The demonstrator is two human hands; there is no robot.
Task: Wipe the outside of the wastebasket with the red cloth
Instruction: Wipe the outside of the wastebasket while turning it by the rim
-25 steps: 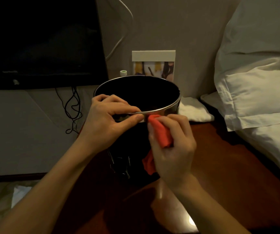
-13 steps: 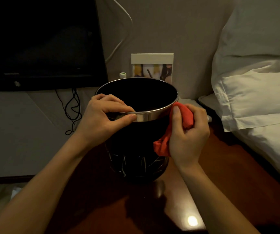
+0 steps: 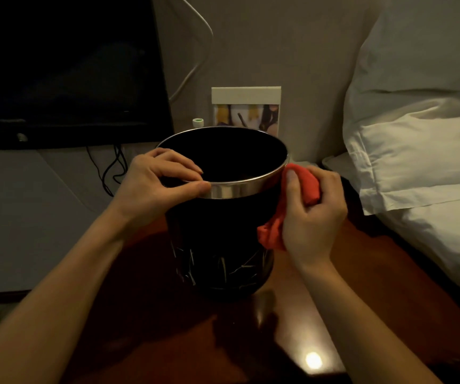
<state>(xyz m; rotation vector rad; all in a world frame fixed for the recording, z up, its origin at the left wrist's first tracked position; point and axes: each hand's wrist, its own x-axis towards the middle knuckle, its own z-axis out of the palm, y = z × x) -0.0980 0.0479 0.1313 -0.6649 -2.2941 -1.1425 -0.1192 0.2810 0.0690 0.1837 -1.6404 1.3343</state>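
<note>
Black wastebasket upright, mouth up, left hand pinching rim, right hand gripping red cloth

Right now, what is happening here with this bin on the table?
A person is cleaning a black wastebasket that stands upright on a dark wooden table. The left hand pinches the metal rim on the near left side. The right hand grips a bunched red cloth and presses it against the outside of the wastebasket at the right, just under the rim. White pillows lie to the right.
</note>
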